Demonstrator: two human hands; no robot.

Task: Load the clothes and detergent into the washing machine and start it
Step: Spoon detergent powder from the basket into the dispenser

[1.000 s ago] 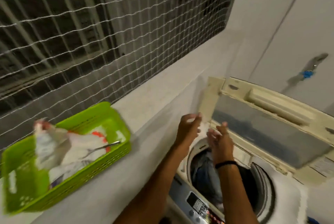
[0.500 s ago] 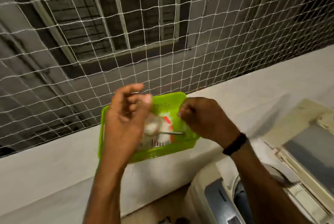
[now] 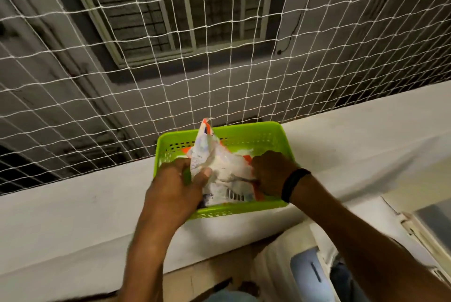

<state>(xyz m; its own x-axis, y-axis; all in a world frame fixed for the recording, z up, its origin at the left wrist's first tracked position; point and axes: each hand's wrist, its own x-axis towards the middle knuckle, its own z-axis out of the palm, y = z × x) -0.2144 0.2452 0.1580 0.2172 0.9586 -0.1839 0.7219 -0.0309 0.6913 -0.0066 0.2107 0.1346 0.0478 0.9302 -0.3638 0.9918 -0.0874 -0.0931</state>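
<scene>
The detergent packet (image 3: 219,167) lay crumpled inside the green basket (image 3: 244,131), with its top corner above the rear rim. The left hand (image 3: 175,192) gripped its left edge, thumb across the front. The right hand (image 3: 271,170) was curled round a spoon (image 3: 240,179) handle at its right edge. The basket stood on the white ledge (image 3: 353,135), near the washing machine (image 3: 305,270).

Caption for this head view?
Left hand grips a detergent packet in a green basket; right hand curls at the packet's edge.
</scene>
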